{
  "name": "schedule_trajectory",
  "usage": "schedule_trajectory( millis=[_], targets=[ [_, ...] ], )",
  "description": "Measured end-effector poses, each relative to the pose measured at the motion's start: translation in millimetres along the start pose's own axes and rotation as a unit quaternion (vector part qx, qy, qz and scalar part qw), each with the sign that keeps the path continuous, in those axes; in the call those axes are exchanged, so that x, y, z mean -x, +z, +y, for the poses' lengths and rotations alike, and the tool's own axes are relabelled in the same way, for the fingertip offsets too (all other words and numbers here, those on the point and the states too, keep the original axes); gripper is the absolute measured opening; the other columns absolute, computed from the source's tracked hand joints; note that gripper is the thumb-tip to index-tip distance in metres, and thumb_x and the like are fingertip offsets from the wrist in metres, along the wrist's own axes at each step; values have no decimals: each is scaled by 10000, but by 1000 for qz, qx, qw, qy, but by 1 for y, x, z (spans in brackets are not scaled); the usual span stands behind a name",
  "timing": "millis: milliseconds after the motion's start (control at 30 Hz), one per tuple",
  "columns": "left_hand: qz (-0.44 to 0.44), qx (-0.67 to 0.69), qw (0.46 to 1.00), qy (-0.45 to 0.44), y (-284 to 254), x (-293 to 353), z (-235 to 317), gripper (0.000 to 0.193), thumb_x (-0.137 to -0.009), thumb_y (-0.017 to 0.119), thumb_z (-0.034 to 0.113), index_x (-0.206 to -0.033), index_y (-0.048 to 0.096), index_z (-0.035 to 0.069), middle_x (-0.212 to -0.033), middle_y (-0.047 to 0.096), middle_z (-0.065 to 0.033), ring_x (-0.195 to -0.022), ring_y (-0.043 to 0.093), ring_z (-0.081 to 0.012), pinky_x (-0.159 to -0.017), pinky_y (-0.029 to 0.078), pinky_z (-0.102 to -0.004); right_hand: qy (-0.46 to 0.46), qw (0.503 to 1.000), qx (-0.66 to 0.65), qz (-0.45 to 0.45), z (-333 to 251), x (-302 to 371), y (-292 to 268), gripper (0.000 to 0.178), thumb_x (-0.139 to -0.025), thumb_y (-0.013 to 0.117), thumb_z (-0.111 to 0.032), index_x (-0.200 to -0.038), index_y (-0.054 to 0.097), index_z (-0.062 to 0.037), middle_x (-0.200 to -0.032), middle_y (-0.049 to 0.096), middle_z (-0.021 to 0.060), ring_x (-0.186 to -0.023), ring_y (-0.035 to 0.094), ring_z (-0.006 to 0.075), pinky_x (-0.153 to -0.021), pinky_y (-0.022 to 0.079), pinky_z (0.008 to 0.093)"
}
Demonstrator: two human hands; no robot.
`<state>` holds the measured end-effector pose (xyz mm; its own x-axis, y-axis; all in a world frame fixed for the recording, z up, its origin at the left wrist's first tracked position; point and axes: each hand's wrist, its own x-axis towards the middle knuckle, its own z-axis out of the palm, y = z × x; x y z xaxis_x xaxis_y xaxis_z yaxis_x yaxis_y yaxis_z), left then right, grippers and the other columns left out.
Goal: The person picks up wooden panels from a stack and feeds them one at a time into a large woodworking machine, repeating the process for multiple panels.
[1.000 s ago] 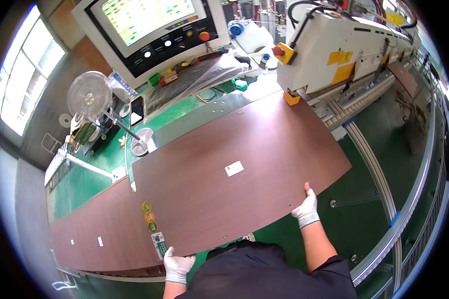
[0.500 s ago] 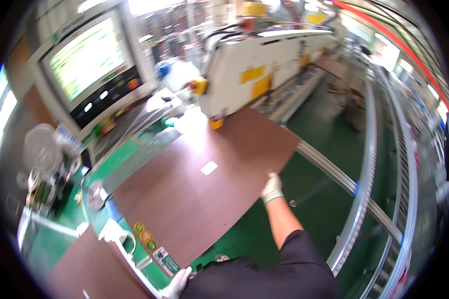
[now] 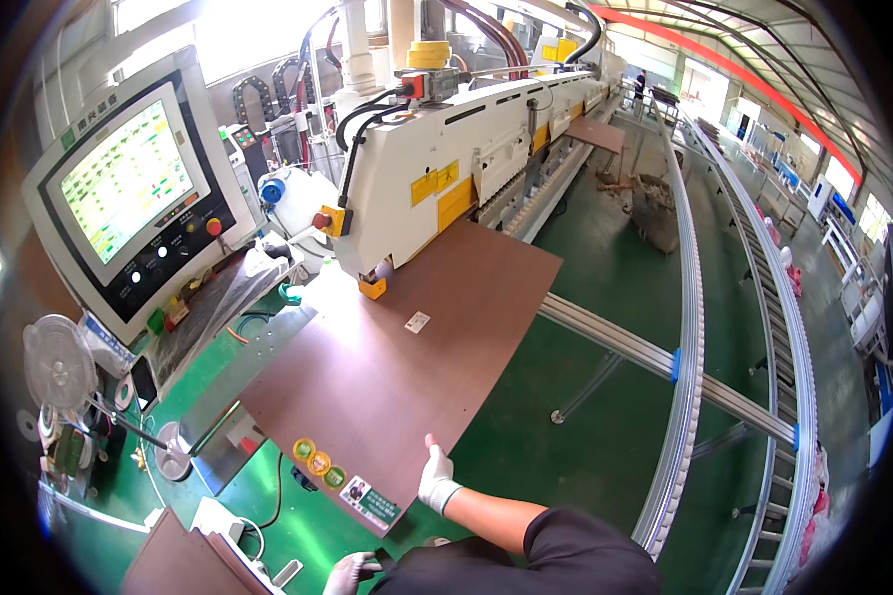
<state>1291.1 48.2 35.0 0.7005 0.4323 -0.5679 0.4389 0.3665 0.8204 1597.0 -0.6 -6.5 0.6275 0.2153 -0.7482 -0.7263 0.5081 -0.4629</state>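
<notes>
A large brown panel (image 3: 397, 357) lies flat, its far end under the head of a long white machine (image 3: 407, 188). Round stickers (image 3: 318, 463) and a rectangular label (image 3: 370, 504) sit at its near end; a small white label (image 3: 417, 322) is farther up. My gloved right hand (image 3: 439, 480) grips the panel's right edge near the close corner, thumb on top and the other fingers mostly hidden. Low in the view, my gloved left hand (image 3: 349, 573) is apart from the panel's near corner, fingers loosely stretched out and holding nothing visible.
At the left stand a control screen (image 3: 129, 183) with buttons and a fan (image 3: 62, 365). More brown boards (image 3: 184, 560) are at the lower left. Metal roller rails (image 3: 690, 397) run along the right, joined by a crossbar (image 3: 615, 342). Another panel (image 3: 595, 134) shows farther along the machine.
My right hand has slid along the panel's edge toward the near corner. My left hand has come off that corner. The view has shifted and sharpened.
</notes>
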Motion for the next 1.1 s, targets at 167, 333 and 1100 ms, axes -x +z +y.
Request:
schedule_trajectory(
  millis=[167,333,1100],
  targets=[
    [79,-117,988,-68,-56,27,-83,413,-994,509,406,-1169,648,59,-973,703,-102,-900,640,-203,-829,497,-334,-1,994,-67,-85,-19,-65,-1,518,-917,641,-449,-1305,540,-121,-1306,578,141,-1175,562,328,-1035,435,525],
    [87,-176,967,-159,-64,69,-146,396,-1000,476,378,-1103,650,37,-981,691,-150,-909,635,-269,-831,491,-379,-57,993,-87,-64,-58,-91,-14,517,-901,674,-433,-1242,559,-62,-1225,597,119,-1088,596,294,-937,498,486],
    [491,18,866,-89,-8,249,-365,374,-980,475,312,-975,662,-11,-990,680,-204,-950,634,-366,-885,482,-436,306,466,645,-523,295,187,-120,605,-1001,519,-392,-1466,331,-53,-1391,506,198,-1213,556,371,-997,463,474]
  ],
)
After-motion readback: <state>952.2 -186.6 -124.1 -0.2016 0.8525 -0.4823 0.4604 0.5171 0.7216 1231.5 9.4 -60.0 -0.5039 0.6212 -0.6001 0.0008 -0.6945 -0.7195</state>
